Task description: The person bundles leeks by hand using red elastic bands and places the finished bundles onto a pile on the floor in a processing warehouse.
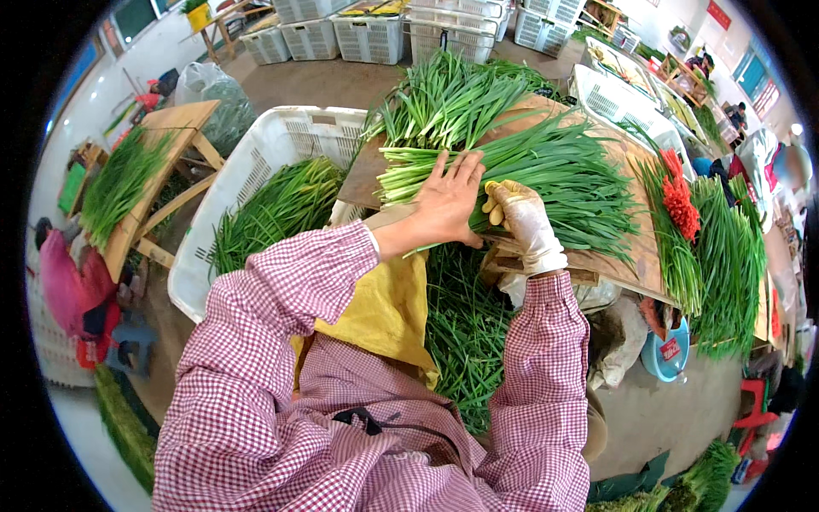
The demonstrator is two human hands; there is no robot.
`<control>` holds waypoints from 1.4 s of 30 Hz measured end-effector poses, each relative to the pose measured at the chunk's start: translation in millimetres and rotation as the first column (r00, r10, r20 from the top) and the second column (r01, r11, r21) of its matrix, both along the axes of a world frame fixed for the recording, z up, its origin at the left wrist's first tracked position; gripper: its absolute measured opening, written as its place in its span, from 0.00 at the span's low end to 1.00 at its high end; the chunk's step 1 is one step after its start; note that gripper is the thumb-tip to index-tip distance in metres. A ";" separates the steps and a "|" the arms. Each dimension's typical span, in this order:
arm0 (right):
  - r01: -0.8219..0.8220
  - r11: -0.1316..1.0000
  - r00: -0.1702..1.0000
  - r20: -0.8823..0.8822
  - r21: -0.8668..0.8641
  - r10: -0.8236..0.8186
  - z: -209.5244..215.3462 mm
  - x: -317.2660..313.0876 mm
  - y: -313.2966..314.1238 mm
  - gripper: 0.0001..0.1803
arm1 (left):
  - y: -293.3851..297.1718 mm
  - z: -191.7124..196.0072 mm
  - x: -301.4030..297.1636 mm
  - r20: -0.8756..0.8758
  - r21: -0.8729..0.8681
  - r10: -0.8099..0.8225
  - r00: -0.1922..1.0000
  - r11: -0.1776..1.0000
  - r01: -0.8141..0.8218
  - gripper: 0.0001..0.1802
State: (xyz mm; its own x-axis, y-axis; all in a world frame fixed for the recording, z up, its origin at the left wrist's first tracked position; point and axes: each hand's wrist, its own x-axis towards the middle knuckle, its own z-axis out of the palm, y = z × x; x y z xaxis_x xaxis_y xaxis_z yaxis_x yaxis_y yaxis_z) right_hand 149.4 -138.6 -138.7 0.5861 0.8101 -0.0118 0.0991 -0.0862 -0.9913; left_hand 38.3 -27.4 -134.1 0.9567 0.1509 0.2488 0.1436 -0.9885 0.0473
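Observation:
A bunch of garlic chives (554,175) lies across a wooden board (618,154), pale stems to the left and green leaves to the right. Bare and flat, my left hand (450,194) presses on the stem part, its fingers stretched out. My right hand (522,220), in a whitish glove with yellow fingertips, is curled closed against the near side of the bunch. Whatever may be inside those fingers is hidden. Behind it, a second pile of chives (452,98) rests on the board. Red ties (680,200) hang over more chives at the board's right end.
A white plastic crate (192,247) holding chives stands to the left. Loose greens (465,328) lie below the board, by a yellow cloth (384,311). A blue basin (665,350) is at the lower right. Other people work at both sides; stacked crates (367,38) line the back.

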 end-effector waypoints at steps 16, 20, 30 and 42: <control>0.038 0.998 0.820 0.572 -0.041 -0.007 6.2 18.4 66.6 0.09 | 75.3 25.6 27.4 -0.199 -0.818 -0.402 0.894 0.570 0.074 0.41; 0.005 1.000 0.349 0.937 0.005 -0.006 -7.7 35.9 76.3 0.08 | 74.2 48.8 33.0 -0.348 -0.713 -0.474 0.809 0.694 0.100 0.47; 0.027 0.981 0.987 0.163 -0.192 0.005 29.4 1.9 73.7 0.06 | 65.3 14.8 15.5 -0.214 -0.550 -0.208 0.955 0.833 0.058 0.53; -0.061 0.994 0.951 0.306 0.089 0.031 0.8 13.6 80.7 0.13 | 65.9 7.6 6.4 -0.079 -0.614 -0.190 0.979 0.782 0.102 0.49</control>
State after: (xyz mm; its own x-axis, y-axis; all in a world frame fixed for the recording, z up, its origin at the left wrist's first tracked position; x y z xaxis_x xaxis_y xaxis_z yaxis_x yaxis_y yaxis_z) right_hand 163.0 -57.9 -137.8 0.5117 0.8248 0.2405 0.3986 0.0201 -0.9169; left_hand 44.8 38.5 -126.5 0.9961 0.0843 0.0267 0.0484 -0.7725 0.6331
